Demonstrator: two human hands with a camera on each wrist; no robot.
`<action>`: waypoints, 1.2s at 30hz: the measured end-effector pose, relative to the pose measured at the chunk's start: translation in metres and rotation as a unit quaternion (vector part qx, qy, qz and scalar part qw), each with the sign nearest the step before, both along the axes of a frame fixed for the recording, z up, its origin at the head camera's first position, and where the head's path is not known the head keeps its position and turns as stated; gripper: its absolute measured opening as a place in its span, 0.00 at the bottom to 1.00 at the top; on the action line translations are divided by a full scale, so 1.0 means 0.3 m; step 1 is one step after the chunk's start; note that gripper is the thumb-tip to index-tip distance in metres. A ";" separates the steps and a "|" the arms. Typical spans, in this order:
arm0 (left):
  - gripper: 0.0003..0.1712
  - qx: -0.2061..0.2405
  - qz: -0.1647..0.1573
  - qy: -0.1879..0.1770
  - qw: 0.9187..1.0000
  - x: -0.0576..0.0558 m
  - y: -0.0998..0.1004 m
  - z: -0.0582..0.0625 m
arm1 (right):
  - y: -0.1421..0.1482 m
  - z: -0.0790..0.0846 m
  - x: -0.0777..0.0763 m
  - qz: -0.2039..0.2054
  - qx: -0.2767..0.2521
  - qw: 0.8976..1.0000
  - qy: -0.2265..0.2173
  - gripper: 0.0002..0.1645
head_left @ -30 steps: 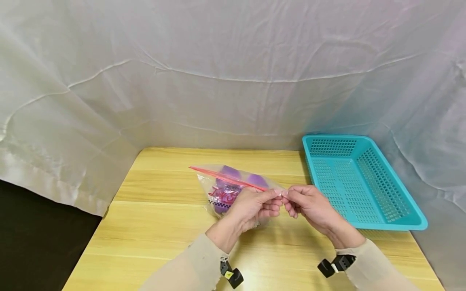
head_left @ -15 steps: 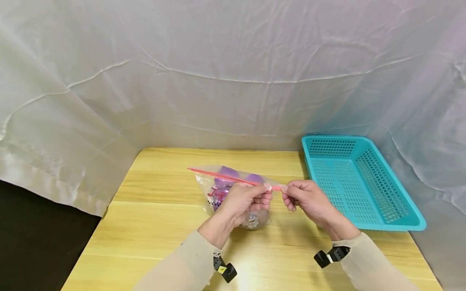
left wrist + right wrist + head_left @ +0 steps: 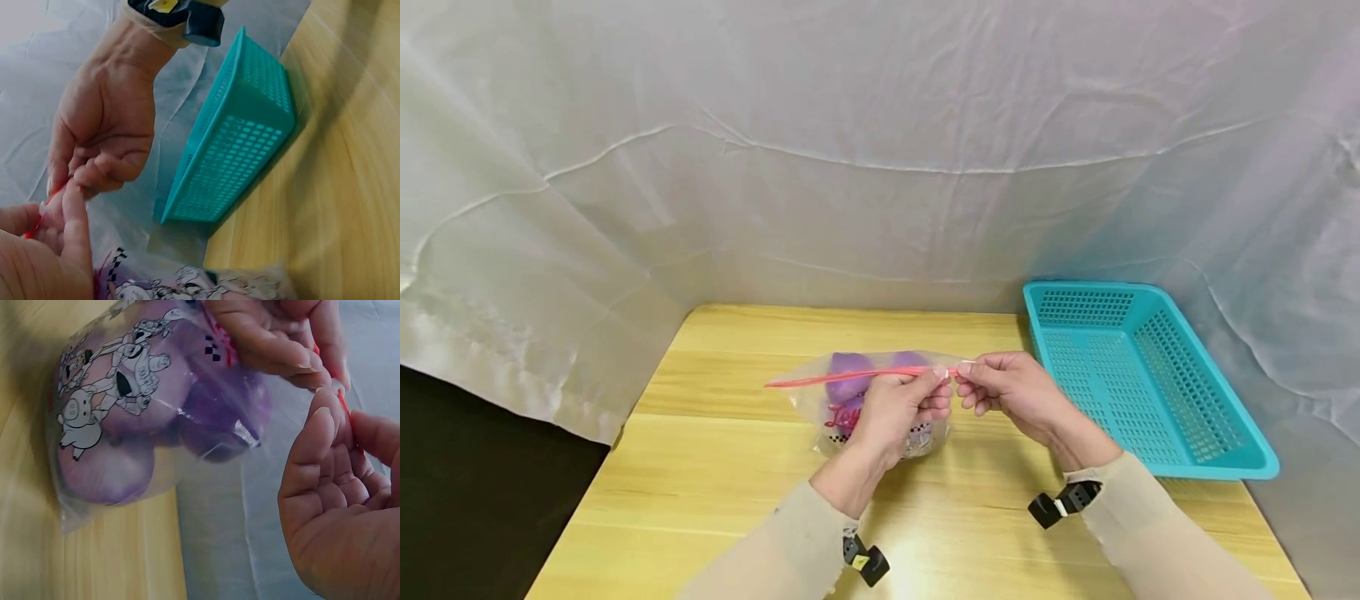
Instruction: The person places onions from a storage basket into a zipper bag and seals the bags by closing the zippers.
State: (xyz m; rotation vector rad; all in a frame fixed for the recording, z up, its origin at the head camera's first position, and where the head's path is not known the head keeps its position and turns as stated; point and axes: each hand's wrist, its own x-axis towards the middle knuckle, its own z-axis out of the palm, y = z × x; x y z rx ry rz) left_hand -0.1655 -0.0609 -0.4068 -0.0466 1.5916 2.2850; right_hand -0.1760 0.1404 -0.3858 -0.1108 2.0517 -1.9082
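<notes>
A clear zip bag (image 3: 808, 404) with a red zip strip (image 3: 820, 380) sits on the table in the head view, standing partly upright. Inside it are several round purple things (image 3: 109, 469), seen through cartoon prints in the right wrist view. Near the strip's right end, my left hand (image 3: 887, 408) pinches it between thumb and fingers. Just to the right, my right hand (image 3: 1011, 392) pinches the same strip near its end. A small white piece (image 3: 337, 387), like a zip slider, shows between the hands in the right wrist view. My left hand hides part of the bag's front.
To the right, a turquoise plastic basket (image 3: 1213, 354) with holes in its walls stands on the wooden table (image 3: 722, 467), close to my right forearm. Pale cloth (image 3: 880, 217) hangs behind the table and along both sides.
Both hands have shifted left and slightly upward. The red strip has turned from a slant down to the right to nearly level. My hands came apart, then drew closer again.
</notes>
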 end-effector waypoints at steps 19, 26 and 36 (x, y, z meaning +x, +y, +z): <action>0.15 0.042 -0.060 -0.045 0.996 -0.042 -0.038 0.029 | 0.007 0.010 -0.007 0.021 -0.025 0.999 -0.009 0.16; 0.13 0.058 -0.038 -0.049 0.996 -0.042 -0.043 0.037 | 0.022 0.018 -0.015 0.013 -0.013 1.000 -0.015 0.17; 0.14 0.064 -0.030 -0.055 0.996 -0.052 -0.056 0.030 | 0.037 0.015 -0.022 0.003 -0.005 1.000 -0.012 0.16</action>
